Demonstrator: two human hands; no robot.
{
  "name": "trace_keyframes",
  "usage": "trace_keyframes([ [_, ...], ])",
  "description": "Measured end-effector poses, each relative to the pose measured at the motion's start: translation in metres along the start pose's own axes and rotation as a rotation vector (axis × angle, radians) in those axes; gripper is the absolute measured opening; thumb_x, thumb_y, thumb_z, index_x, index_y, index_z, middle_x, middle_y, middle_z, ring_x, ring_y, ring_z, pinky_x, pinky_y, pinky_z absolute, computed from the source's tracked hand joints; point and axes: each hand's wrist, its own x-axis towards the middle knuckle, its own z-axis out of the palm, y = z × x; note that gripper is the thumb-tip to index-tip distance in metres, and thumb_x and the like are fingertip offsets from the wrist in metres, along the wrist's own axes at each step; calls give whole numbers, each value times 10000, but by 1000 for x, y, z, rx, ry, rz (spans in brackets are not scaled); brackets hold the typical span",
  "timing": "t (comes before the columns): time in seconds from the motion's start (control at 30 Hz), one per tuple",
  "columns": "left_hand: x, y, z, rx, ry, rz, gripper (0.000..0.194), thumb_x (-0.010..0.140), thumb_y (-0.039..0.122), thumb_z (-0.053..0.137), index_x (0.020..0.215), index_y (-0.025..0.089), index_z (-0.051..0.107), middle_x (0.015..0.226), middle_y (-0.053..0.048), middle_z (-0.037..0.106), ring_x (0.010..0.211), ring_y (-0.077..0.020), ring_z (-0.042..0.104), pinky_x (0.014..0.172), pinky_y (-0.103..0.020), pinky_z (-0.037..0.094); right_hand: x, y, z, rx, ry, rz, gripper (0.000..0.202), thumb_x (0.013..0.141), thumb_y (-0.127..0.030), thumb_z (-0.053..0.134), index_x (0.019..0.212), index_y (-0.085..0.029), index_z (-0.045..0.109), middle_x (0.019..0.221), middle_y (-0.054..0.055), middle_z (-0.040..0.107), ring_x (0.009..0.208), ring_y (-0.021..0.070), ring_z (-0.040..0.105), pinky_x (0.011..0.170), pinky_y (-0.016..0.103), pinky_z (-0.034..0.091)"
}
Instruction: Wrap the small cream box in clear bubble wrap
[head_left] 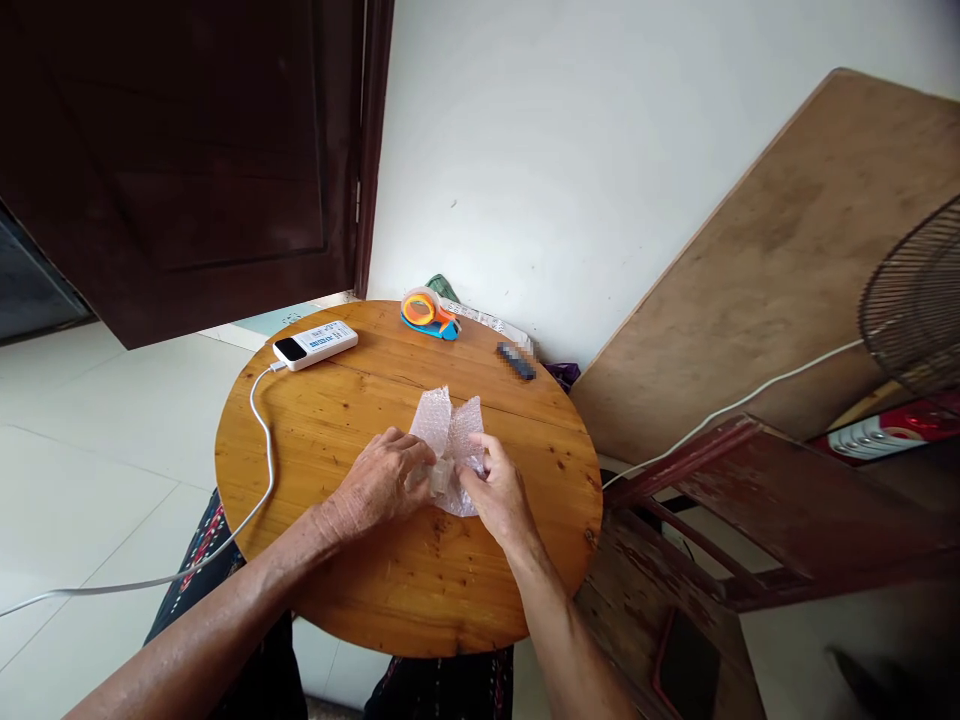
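A sheet of clear bubble wrap (433, 420) lies partly unfolded on the round wooden table (337, 590), its two upper flaps standing apart. In its middle sits a small, see-through, boxy piece (441, 478); its kind is too unclear to name. From the left, my left hand (386, 475) has its fingers curled over the near left side of the wrap, fingertips partly hidden. On the other side, my right hand (496, 490) pinches the wrap's right edge, thumb on the inner face and index finger bent behind.
A white power bank (316, 345) with a white cable (268, 440) lies at the table's left. Toward the back stand an orange and blue tape dispenser (430, 313) and a blurred dark object (516, 361). A wooden chair (750, 510) and a fan (919, 300) are at right.
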Motion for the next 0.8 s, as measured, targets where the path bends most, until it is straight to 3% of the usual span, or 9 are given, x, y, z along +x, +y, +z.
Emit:
trace_keyframes([
  [0.27, 3, 10, -5, 31, -78, -88, 160, 832, 179, 587, 956, 196, 685, 988, -64, 724, 917, -229, 596, 810, -328, 480, -3, -24, 9, 437, -123, 160, 527, 751, -397, 630, 1221, -193, 508, 650, -71, 570, 451, 104, 491, 381, 206, 393],
  [0.4, 4, 10, -1, -68, -98, -144, 144, 873, 225, 549, 923, 208, 682, 978, -57, 700, 902, -201, 636, 737, -278, 479, -7, -35, 6, 436, -147, 203, 554, 761, -404, 652, 1241, -168, 508, 662, -60, 580, 423, 102, 537, 337, 193, 407],
  [0.53, 4, 7, 4, -183, -70, -171, 161, 859, 248, 583, 991, 204, 666, 1020, -64, 695, 936, -209, 659, 772, -285, 494, -14, -40, -2, 462, -185, 179, 599, 795, -375, 641, 1336, -177, 475, 844, 13, 653, 549, 119, 622, 398, 203, 465],
  [0.67, 0, 2, 7, -289, -21, -153, 351, 841, 271, 605, 1179, 178, 595, 1081, -90, 677, 947, -217, 658, 795, -303, 506, -23, -40, -8, 398, -251, 116, 666, 825, -304, 587, 1451, -201, 385, 1086, 96, 681, 634, 125, 623, 474, 244, 518],
  [0.8, -4, 0, 10, -380, 52, -171, 475, 820, 280, 606, 1270, 148, 529, 1032, -76, 663, 771, -173, 630, 717, -296, 503, -31, -37, -6, 254, -291, 33, 688, 871, -269, 497, 1519, -217, 271, 1253, 141, 649, 713, 144, 652, 577, 291, 568],
])
